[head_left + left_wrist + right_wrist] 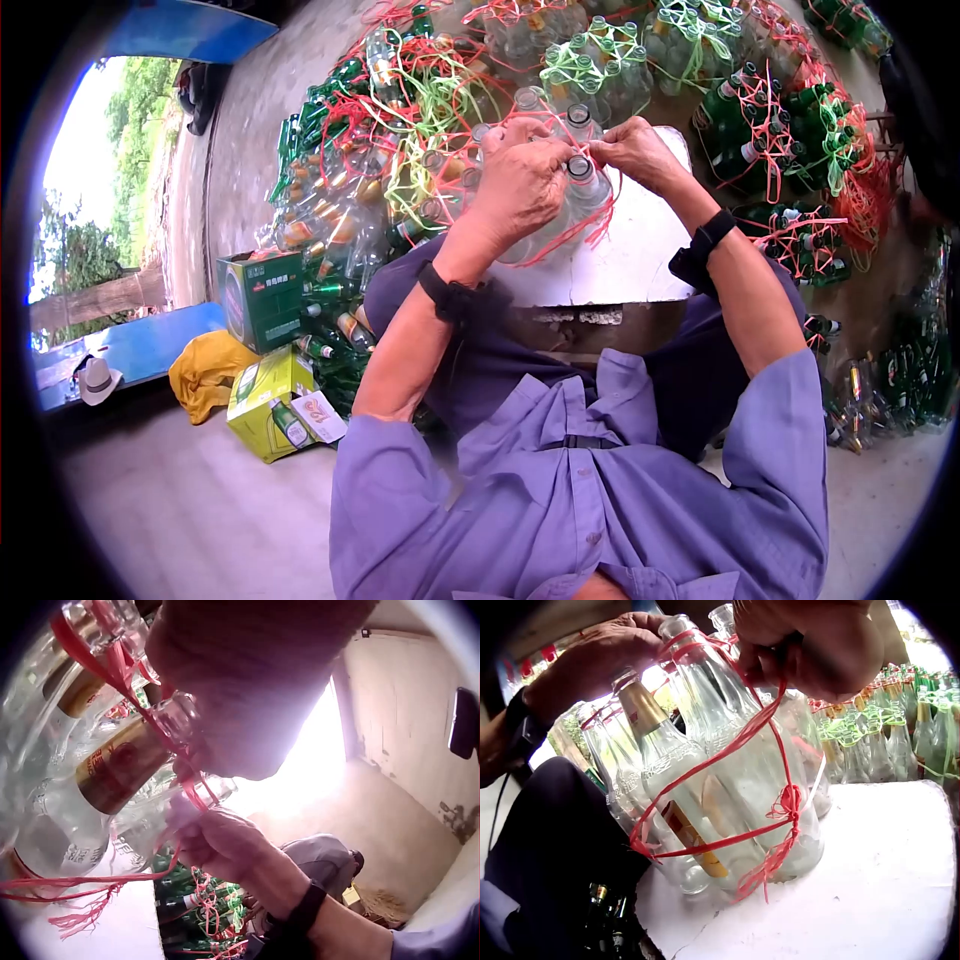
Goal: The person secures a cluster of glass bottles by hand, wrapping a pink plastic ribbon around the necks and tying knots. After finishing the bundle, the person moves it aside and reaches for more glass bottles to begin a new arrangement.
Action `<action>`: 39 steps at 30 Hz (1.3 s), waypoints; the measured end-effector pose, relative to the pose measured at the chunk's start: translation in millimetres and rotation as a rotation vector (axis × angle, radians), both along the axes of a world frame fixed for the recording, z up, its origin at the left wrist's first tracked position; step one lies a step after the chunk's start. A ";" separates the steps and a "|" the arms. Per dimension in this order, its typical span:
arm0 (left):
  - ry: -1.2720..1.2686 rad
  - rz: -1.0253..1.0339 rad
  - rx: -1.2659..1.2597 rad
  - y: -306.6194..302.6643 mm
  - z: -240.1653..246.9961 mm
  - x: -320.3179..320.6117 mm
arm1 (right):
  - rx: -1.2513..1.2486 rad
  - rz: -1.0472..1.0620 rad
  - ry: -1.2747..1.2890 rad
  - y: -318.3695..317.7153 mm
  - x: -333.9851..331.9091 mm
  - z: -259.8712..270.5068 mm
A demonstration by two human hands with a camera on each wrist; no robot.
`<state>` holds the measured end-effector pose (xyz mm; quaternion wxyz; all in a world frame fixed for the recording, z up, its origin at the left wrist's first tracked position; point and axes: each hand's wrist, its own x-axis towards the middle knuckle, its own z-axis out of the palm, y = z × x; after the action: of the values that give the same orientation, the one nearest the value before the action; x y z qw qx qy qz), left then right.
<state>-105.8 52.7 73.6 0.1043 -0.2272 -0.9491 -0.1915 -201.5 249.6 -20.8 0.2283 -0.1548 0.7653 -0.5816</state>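
Note:
A bundle of clear glass bottles (720,727), some with gold neck labels, stands on a white board (640,260). Red plastic string (720,754) runs around the bottles' sides and between their necks, with a frayed knot (789,802) low on one side. My left hand (525,180) is at the bottle necks, its fingers bent and pinching the string beside one neck. Opposite it, my right hand (640,152) pinches a stretch of the string that rises from the knot. In the left wrist view, the right hand (225,840) sits close under the left hand (240,682).
Tied bundles of green bottles (750,130) and clear bottles (600,60) surround the board. A heap of red and green string (430,90) lies over bottles at left. A green carton (265,300), a lime box (270,400) and a yellow cloth (210,375) are at lower left.

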 end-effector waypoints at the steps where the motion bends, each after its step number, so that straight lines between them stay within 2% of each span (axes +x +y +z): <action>1: -0.025 0.016 0.029 1.9 1.9 -1.1 | 0.070 -0.011 0.021 -1.7 1.1 2.8; 3: -0.026 0.028 0.045 3.7 0.6 -4.2 | 0.259 0.020 0.020 -1.4 -1.1 11.5; 7: -0.074 0.064 0.065 4.4 -3.0 -7.5 | 0.452 -0.048 -0.003 -10.0 5.1 19.7; 10: -0.074 0.061 0.147 5.2 -0.2 -7.3 | 0.509 -0.126 0.034 -16.7 13.9 31.4; 12: -0.117 0.062 0.092 4.6 5.5 -8.6 | 0.486 -0.162 0.091 -18.6 14.9 23.6; 18: -0.015 0.040 0.036 1.8 1.2 -15.9 | 0.384 -0.079 0.075 -12.2 10.0 5.7; 22: -0.055 0.041 0.030 1.5 14.9 -14.4 | 0.307 -0.018 0.120 0.3 9.4 10.4; 24: -0.046 0.079 0.062 5.3 23.1 -11.7 | 0.265 -0.030 0.075 8.3 10.0 13.4; 27: -0.001 0.100 0.031 7.4 31.6 -10.2 | 0.060 0.032 -0.091 17.6 15.4 19.6; 32: -0.018 0.205 0.003 5.0 50.3 4.7 | 0.095 0.038 -0.108 25.9 18.8 21.9; 34: -0.081 0.257 0.117 -2.4 45.3 8.6 | -0.074 -0.014 -0.244 24.8 24.6 35.8; 39: -0.097 0.325 0.086 -18.7 39.6 13.8 | -0.073 0.000 -0.317 20.2 29.1 46.6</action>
<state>-92.0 34.1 113.3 0.0978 -0.0565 -0.9682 -0.2231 -172.4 269.8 25.9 0.3403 -0.0692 0.6979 -0.6264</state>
